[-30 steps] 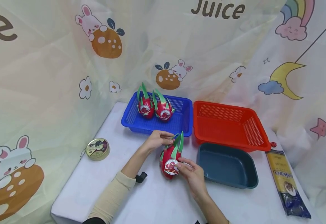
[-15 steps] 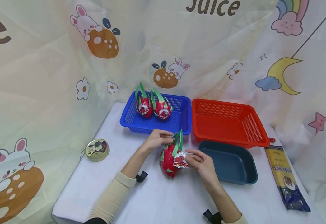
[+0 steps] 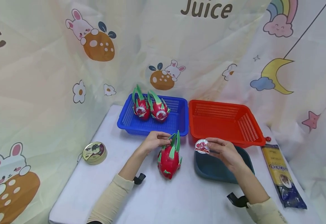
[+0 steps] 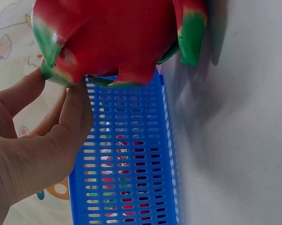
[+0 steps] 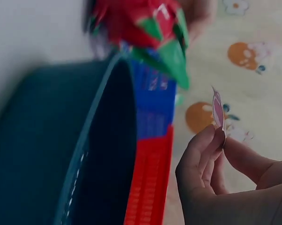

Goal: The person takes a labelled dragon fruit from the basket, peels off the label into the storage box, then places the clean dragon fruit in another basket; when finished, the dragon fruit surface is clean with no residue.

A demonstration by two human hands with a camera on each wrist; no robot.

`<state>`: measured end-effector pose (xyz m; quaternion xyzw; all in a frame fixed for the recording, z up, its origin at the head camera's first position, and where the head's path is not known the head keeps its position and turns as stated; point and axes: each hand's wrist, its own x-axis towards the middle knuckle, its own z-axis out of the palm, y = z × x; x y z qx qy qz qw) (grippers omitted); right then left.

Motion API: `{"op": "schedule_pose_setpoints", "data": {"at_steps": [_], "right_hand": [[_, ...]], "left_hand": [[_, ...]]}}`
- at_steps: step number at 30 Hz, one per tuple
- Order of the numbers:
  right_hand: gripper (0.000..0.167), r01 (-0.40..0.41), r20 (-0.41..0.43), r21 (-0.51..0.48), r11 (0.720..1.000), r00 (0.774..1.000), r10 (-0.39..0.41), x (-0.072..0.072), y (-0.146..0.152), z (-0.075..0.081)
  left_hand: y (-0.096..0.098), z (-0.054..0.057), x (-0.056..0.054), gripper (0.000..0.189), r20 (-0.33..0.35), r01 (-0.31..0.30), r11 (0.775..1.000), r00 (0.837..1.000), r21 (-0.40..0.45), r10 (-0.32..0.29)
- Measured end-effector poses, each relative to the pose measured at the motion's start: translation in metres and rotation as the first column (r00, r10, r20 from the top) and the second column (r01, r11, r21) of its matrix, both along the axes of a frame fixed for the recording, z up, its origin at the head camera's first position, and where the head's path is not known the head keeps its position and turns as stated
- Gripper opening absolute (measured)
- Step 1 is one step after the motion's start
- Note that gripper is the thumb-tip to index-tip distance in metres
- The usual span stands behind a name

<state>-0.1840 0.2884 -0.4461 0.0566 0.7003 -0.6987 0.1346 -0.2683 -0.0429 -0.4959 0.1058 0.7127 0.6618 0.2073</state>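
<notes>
On the white table a red dragon fruit with green leaf tips stands in front of the blue basket. My left hand pinches it near its crown; the left wrist view has thumb and finger on a green-tipped scale. A round red-and-white sticker is held between thumb and fingertips of my right hand, above the dark teal bin. Edge-on, the sticker looks slightly curled in the right wrist view. The fruit's front side carries no label. Two labelled dragon fruits sit in the blue basket.
A red basket stands beside the blue one, behind the teal bin. At the right edge lies a yellow and blue packet. A round gold tin sits at the left edge. A printed curtain hangs behind.
My right hand has peeled the round sticker off the dragon fruit and carried it right, over the teal bin. The left hand keeps its hold on the fruit's upper end.
</notes>
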Motion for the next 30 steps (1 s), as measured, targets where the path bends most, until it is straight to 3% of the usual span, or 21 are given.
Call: {"op": "schedule_pose_setpoints", "data": {"at_steps": [9,19,30], "right_hand": [[0.046,-0.122,0.094,0.120,0.985,0.989,0.111,-0.025,0.030,-0.007],[0.043,-0.179,0.148,0.169,0.969,0.977,0.155,-0.031,0.034,-0.030],[0.042,-0.237,0.143,0.319,0.918,0.969,0.201,-0.035,0.033,-0.046]], "left_hand": [[-0.003,0.002,0.000,0.035,0.005,-0.009,1.000,1.000,-0.017,0.010],[-0.003,0.003,0.001,0.035,-0.007,-0.010,0.999,1.000,-0.047,0.010],[-0.004,0.004,0.003,0.036,-0.016,-0.003,0.997,1.000,-0.081,0.002]]}}
